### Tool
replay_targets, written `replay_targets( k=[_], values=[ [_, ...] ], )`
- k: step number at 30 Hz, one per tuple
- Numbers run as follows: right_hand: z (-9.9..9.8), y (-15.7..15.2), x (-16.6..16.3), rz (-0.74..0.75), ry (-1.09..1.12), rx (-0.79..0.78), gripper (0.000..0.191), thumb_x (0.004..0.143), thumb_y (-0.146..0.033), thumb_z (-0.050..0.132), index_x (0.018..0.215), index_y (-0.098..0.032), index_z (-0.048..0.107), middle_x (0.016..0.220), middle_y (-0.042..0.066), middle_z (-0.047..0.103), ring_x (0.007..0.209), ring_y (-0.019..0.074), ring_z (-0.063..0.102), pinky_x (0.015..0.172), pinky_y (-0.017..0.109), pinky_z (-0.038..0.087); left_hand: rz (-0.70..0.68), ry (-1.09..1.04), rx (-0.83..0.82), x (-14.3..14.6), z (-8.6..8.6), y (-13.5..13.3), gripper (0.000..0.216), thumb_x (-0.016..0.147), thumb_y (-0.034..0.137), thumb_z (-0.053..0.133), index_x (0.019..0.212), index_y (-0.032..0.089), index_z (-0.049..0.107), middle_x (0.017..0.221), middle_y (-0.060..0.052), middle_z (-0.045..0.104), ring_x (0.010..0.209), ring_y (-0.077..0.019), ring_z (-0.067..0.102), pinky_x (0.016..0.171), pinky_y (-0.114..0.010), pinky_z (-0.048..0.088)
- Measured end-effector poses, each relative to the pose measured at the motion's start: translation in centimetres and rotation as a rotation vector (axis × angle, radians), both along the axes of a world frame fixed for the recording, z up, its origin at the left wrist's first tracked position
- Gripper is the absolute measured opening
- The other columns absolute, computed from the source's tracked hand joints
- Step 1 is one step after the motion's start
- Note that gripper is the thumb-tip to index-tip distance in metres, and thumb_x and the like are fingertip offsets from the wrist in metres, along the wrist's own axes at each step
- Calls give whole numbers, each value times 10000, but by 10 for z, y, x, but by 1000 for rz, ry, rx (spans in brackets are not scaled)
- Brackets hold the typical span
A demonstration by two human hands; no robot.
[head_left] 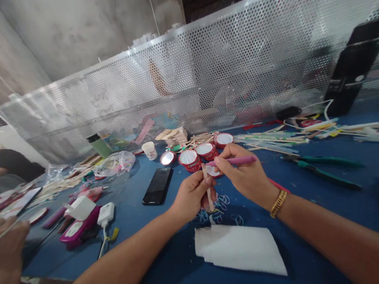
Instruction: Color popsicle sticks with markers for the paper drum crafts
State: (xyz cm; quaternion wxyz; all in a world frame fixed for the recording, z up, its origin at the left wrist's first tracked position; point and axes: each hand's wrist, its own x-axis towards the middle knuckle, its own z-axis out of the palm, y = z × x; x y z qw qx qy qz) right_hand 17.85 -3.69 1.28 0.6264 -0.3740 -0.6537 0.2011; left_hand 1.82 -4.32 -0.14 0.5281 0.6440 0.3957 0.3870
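Two hands meet at the frame's centre: the left hand point(194, 191) pinches a flat stick point(210, 200), apparently to steady it, while the right hand point(241, 170) grips a pink pen point(237, 160) levelled at its upper end. The stick looks pale, narrow and straight.

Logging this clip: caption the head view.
Left hand holds a craft stick, right hand a pink pen-like tool near its top.

Head-worn view, facing forward and down, close above blue table point(129, 214)
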Motion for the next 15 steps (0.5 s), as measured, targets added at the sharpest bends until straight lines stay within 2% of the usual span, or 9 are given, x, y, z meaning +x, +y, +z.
replay_targets(
  k=[15],
  values=[
    [1,-1,0,15,9,-26,217,850,-192,572,641,-218,520,630,-24,593,602,136,561,600,289,424,-1,-20,-18,0,-1,1,418,825,593,605,840,182,532,571,35,606,363,-53,443,357,-167,302]
  ],
)
